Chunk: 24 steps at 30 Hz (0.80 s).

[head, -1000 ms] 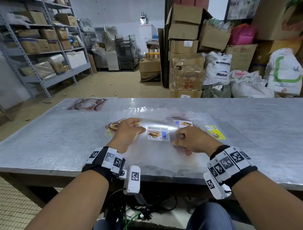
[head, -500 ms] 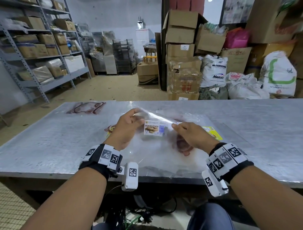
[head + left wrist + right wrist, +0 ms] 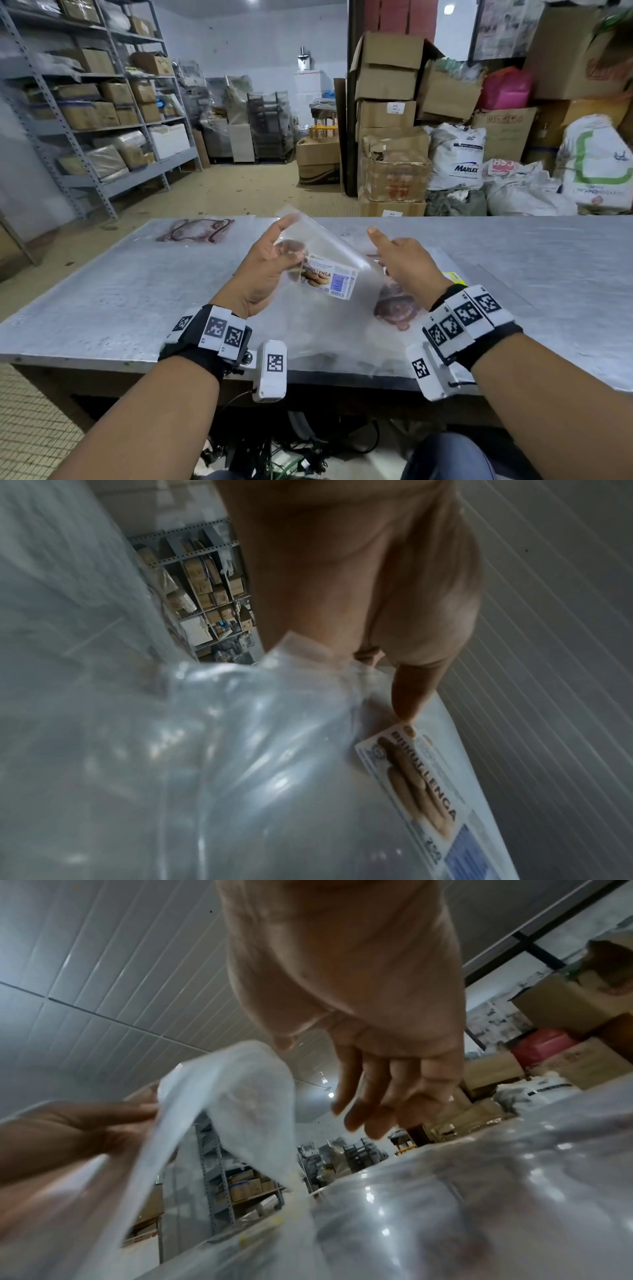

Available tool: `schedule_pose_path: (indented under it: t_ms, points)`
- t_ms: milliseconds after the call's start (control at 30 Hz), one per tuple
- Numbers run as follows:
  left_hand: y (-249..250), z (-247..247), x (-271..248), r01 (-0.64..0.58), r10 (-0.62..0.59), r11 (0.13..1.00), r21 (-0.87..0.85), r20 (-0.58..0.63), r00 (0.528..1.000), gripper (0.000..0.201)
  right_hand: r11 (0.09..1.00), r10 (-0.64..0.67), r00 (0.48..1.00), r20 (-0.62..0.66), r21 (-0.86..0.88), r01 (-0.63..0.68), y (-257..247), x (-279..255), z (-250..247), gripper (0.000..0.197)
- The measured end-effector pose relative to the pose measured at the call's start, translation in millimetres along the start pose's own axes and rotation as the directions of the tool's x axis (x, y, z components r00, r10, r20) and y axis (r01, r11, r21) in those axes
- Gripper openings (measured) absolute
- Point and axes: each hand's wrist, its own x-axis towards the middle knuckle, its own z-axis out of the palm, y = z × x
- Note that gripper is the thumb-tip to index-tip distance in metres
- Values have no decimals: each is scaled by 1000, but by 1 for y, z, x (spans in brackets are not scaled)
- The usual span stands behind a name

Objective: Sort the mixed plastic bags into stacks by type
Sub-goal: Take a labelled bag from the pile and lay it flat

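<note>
My left hand [image 3: 265, 270] has its grip closed on a clear plastic bag [image 3: 320, 251], pinched between thumb and fingers and lifted off the surface [image 3: 102, 291]. In the left wrist view my thumb [image 3: 413, 696] presses the film just above the bag's printed label [image 3: 424, 799]. That label [image 3: 327, 281] reads "BISKUT LENGA" and shows biscuits and a blue panel; it hangs at the bag's lower edge, directly beside my left palm and toward my right hand. The bag tilts up and away from the label, its top edge rising past my left fingertips.

My right hand [image 3: 404, 263] is just to the other side of the label, with a wide, relaxed grip: fingers spread and loosely extended, holding nothing. The right wrist view shows those fingers [image 3: 373, 1096] apart from the raised film [image 3: 236, 1096], with my left hand [image 3: 68, 1123] on its far side.

Below the label, a pile of more clear bags [image 3: 342, 329] lies flat on the surface, spread toward its near edge. One in the pile carries a reddish-brown print [image 3: 397, 308], under my right wrist. A yellow-labelled bag [image 3: 454, 275] peeks out past my right wrist, farther from the label. Well away from the label, beyond my left hand at the surface's far corner, lies a separate bag with a red outline print [image 3: 195, 230].
</note>
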Motion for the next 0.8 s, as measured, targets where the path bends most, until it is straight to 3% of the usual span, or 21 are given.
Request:
schedule_pose_path:
  t_ms: [67,100,233,333,400,433,500,600,667,733,800]
  points:
    - [7,-1,3,-34,34,999,-26,-9,999,65,992,100,986,133,69,-110,-1,-8,-1,86]
    - [11,-1,4,-46,45,998,-30,-9,999,66,978,132,972,192,133,-159,-2,-11,0,86]
    - [13,5,6,-22,22,997,-72,-11,1000,69,880,107,963,246,427,-207,-8,-13,3,59]
    - [5,2,4,0,1,993,-117,3,1000,69,813,23,973,228,562,-151,-11,-6,-1,41]
    - [1,0,4,33,-30,992,-123,23,999,75,764,-54,984,168,641,-68,-11,-1,-3,10]
    - [-1,1,3,56,-53,991,-122,30,998,80,730,-76,988,135,682,-37,-10,1,-3,12]
    - [-2,4,2,95,-94,986,-136,15,995,78,700,-111,992,54,713,39,-11,4,-2,37]
    - [1,11,2,90,-90,993,-71,11,996,51,765,-188,980,-68,616,189,-12,3,3,51]
    - [4,13,3,58,-58,998,-2,19,998,53,784,-238,967,-89,570,246,-11,2,4,59]
    - [5,12,5,8,-9,999,46,10,1000,58,786,-228,969,-94,570,240,-9,2,5,72]
    - [6,9,7,-30,30,998,48,-8,1000,56,774,-137,989,-64,616,147,-8,5,8,85]
